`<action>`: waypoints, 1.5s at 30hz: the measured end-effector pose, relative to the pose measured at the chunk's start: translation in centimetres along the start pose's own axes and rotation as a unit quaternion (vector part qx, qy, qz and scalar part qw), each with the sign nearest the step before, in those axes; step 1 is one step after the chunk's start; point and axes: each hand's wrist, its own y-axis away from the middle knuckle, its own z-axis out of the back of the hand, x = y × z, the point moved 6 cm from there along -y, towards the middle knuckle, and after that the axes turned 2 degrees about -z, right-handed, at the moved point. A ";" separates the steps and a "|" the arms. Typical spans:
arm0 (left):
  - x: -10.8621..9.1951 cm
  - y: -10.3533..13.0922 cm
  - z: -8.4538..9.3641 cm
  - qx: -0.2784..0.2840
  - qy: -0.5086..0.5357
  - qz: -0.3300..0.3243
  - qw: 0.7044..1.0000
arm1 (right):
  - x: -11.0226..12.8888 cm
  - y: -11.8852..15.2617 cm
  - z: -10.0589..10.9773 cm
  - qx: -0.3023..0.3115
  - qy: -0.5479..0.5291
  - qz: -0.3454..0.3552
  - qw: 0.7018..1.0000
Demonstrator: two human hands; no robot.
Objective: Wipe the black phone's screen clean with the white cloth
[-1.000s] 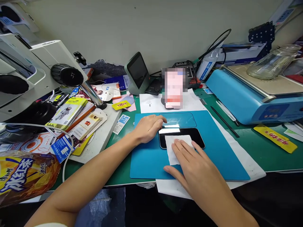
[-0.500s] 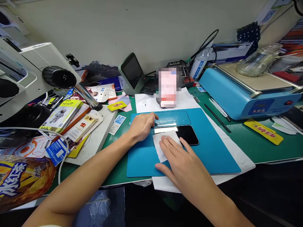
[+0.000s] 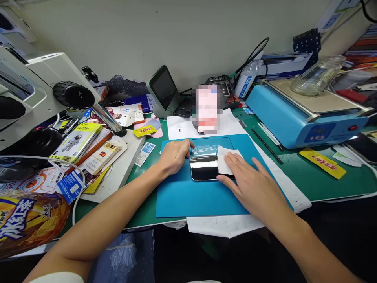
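a white wipe point(image 3: 223, 162) lies under the right hand point(image 3: 255, 182), on the phone point(image 3: 204, 171).
the right hand's grip is released, its fingers laid flat over the wipe, which covers the far right part of the phone's dark screen; the thumb points toward the phone's near edge. the left hand point(image 3: 176, 155) is loosely curled by the left ends of the phone and the clear glass point(image 3: 208, 144); whether its grip has hold of either, i cannot tell. the phone lies flat on the blue mat point(image 3: 188, 200), with the glass just beyond it. the mat rests over white paper point(image 3: 222, 226) on the green desk point(image 3: 141, 215). past the mat stands a second phone point(image 3: 207, 108), its screen blurred; to the right are a black stick point(image 3: 266, 146) and a blue machine point(image 3: 290, 118) bearing a jar point(image 3: 316, 80).
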 end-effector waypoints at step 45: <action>0.3 0.0 -0.2 -0.012 0.015 -0.022 1.000 | 6.2 3.4 1.5 -0.007 -0.057 0.093 0.994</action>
